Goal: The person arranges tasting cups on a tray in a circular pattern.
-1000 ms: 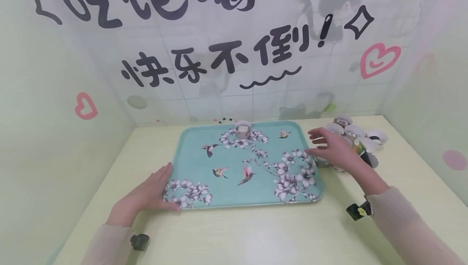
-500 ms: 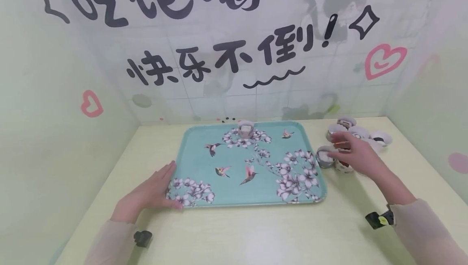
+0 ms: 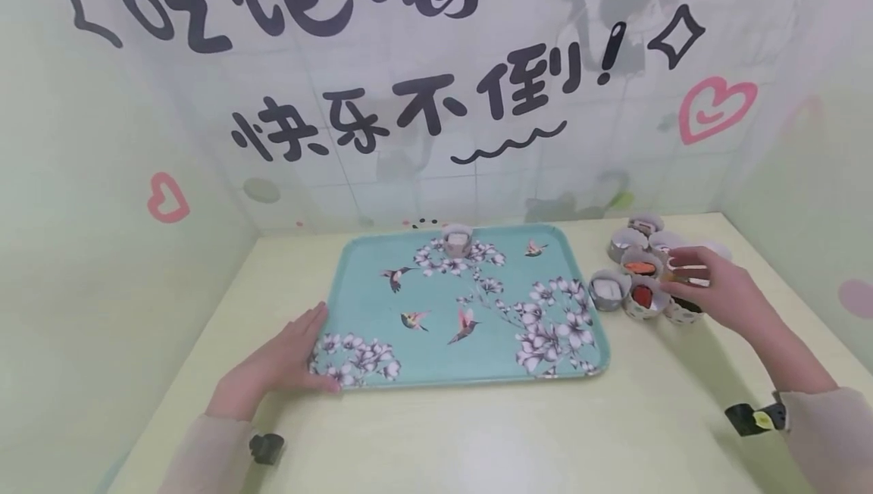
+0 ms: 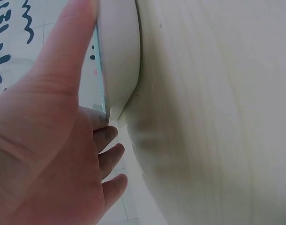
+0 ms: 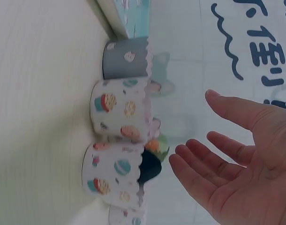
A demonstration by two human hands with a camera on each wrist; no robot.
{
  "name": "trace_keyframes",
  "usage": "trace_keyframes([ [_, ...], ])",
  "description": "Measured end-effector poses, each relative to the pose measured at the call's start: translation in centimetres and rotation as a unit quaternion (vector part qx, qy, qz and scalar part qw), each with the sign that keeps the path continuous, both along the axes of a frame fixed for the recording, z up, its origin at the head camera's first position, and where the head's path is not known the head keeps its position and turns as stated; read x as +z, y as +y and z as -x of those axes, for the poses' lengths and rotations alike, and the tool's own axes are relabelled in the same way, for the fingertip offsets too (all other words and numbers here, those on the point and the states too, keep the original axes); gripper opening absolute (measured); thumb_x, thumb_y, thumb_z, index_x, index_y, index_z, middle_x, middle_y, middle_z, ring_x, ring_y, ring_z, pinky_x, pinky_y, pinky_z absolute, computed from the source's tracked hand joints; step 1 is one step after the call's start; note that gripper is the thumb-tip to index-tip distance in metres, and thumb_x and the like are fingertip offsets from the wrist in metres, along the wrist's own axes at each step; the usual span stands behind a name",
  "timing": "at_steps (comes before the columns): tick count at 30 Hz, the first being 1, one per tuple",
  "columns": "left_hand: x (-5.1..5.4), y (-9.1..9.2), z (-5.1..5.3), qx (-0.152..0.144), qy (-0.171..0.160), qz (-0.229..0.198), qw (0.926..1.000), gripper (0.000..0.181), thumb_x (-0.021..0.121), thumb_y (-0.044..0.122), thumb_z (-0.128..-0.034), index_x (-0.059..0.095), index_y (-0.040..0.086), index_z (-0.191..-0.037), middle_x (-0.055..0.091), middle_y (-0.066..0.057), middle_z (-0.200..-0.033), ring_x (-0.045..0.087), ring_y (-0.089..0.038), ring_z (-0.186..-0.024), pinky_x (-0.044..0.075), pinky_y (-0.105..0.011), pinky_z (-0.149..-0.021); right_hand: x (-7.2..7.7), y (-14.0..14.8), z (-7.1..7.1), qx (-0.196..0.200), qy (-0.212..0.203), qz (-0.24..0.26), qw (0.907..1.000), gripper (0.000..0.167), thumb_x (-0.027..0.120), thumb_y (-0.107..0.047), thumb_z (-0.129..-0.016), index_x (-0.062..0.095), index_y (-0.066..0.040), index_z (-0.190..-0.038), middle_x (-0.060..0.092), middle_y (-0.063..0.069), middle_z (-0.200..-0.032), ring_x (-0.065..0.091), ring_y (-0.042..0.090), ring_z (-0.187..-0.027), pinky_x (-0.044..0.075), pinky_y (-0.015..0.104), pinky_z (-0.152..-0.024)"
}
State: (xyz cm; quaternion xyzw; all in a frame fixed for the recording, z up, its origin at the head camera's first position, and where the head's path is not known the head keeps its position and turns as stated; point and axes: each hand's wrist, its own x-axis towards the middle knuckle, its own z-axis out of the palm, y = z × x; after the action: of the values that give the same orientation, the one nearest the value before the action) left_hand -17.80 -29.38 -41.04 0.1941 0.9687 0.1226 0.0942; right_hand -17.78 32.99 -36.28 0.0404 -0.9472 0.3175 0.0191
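Observation:
A blue tray (image 3: 423, 289) with birds and flowers lies on the table; one small paper cup (image 3: 458, 241) stands at its far edge. My left hand (image 3: 276, 369) rests against the tray's near-left corner, thumb along the front edge, as the left wrist view (image 4: 54, 126) also shows. My right hand (image 3: 726, 293) hovers over the right side of the cup group, fingers slightly bent and holding nothing. In the right wrist view the hand (image 5: 241, 159) is apart from a patterned cup (image 5: 116, 176) with something dark and green-orange in it.
Right of the tray stand several paper cups, among them a grey one with white contents (image 3: 607, 290), one with red (image 3: 643, 298) and one with orange (image 3: 639, 267). Walls enclose the table (image 3: 436, 441) at the back and both sides.
My right hand has moved right, from the tray's right edge across the cups, uncovering the cups with red and orange contents. The left hand stays at the tray's corner.

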Motion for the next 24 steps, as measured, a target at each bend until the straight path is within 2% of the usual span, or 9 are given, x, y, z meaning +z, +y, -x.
trace_keyframes([
  [3,0.1,0.2,0.1,0.002,-0.006,-0.001,1.0000,0.138,0.083,0.066,-0.0611,0.015,-0.010,-0.155,0.017,-0.030,-0.162,0.020,-0.051,-0.148,0.023,-0.063,-0.121,0.0,1.4,-0.3,-0.011,-0.001,-0.006,0.9999,0.063,0.068,-0.030,-0.095,0.044,0.008,-0.139,0.053,0.035,-0.135,0.055,0.052,-0.120,0.050,0.009,-0.069],
  [4,0.1,0.1,0.1,0.003,-0.007,-0.002,1.0000,0.138,0.083,0.066,-0.0610,0.015,-0.010,-0.155,0.017,-0.030,-0.162,0.020,-0.051,-0.148,0.023,-0.063,-0.121,-0.1,1.9,-0.3,-0.014,0.002,-0.010,0.9998,0.064,0.069,-0.030,-0.095,0.044,0.008,-0.139,0.054,0.035,-0.135,0.062,0.042,-0.116,0.050,0.008,-0.068],
  [6,0.1,0.1,0.1,0.002,-0.009,-0.003,1.0000,0.138,0.083,0.066,-0.0613,0.015,-0.011,-0.154,0.016,-0.031,-0.162,0.020,-0.051,-0.148,0.022,-0.063,-0.121,-0.3,2.8,-0.4,-0.018,0.011,-0.011,0.9997,0.064,0.071,-0.028,-0.093,0.045,0.009,-0.138,0.054,0.036,-0.134,0.069,0.011,-0.103,0.045,0.004,-0.066],
  [8,0.1,0.1,0.1,0.000,-0.010,-0.005,0.9999,0.139,0.082,0.066,-0.0616,0.014,-0.011,-0.154,0.015,-0.031,-0.163,0.019,-0.051,-0.148,0.022,-0.063,-0.121,-0.5,3.6,-0.6,-0.020,0.018,-0.011,0.9996,0.063,0.071,-0.027,-0.093,0.045,0.009,-0.137,0.055,0.036,-0.132,0.056,-0.020,-0.090,0.042,0.003,-0.065],
  [10,0.1,0.0,0.2,-0.001,-0.008,-0.007,0.9999,0.139,0.083,0.066,-0.0616,0.014,-0.011,-0.154,0.015,-0.031,-0.162,0.019,-0.051,-0.148,0.022,-0.063,-0.121,-0.7,4.2,-0.8,-0.027,0.021,-0.009,0.9994,0.064,0.072,-0.028,-0.092,0.046,0.009,-0.136,0.060,0.030,-0.129,0.033,-0.035,-0.085,0.040,0.002,-0.064],
  [14,0.1,0.0,0.3,-0.002,-0.003,-0.008,1.0000,0.138,0.083,0.065,-0.0618,0.014,-0.011,-0.154,0.015,-0.031,-0.162,0.020,-0.051,-0.148,0.022,-0.063,-0.121,-0.8,4.9,-0.9,-0.043,0.021,-0.014,0.9988,0.065,0.073,-0.031,-0.091,0.047,0.009,-0.136,0.060,0.030,-0.128,0.032,-0.036,-0.082,0.040,0.005,-0.063],
  [15,0.1,0.0,0.3,-0.002,-0.002,-0.006,1.0000,0.138,0.083,0.065,-0.0618,0.014,-0.011,-0.154,0.016,-0.031,-0.162,0.020,-0.051,-0.148,0.022,-0.064,-0.121,-0.9,5.0,-0.9,-0.045,0.019,-0.016,0.9987,0.065,0.073,-0.031,-0.091,0.047,0.009,-0.135,0.060,0.031,-0.129,0.042,-0.032,-0.082,0.040,0.005,-0.063],
  [17,0.0,0.0,0.2,-0.002,-0.003,-0.006,1.0000,0.138,0.083,0.065,-0.0620,0.014,-0.011,-0.154,0.015,-0.031,-0.162,0.020,-0.052,-0.148,0.022,-0.064,-0.121,-1.1,5.1,-0.9,-0.046,0.012,-0.019,0.9987,0.065,0.073,-0.032,-0.091,0.047,0.010,-0.135,0.055,0.037,-0.131,0.042,-0.031,-0.081,0.041,0.006,-0.062],
  [24,0.1,0.0,-0.1,0.002,0.000,-0.012,0.9999,0.138,0.083,0.064,-0.0613,0.015,-0.012,-0.154,0.016,-0.032,-0.162,0.020,-0.052,-0.148,0.022,-0.064,-0.120,-1.9,5.7,-0.5,-0.015,-0.025,-0.020,0.9994,0.067,0.069,-0.030,-0.094,0.042,0.014,-0.137,0.050,0.042,-0.134,0.034,-0.031,-0.084,0.044,0.007,-0.066],
])
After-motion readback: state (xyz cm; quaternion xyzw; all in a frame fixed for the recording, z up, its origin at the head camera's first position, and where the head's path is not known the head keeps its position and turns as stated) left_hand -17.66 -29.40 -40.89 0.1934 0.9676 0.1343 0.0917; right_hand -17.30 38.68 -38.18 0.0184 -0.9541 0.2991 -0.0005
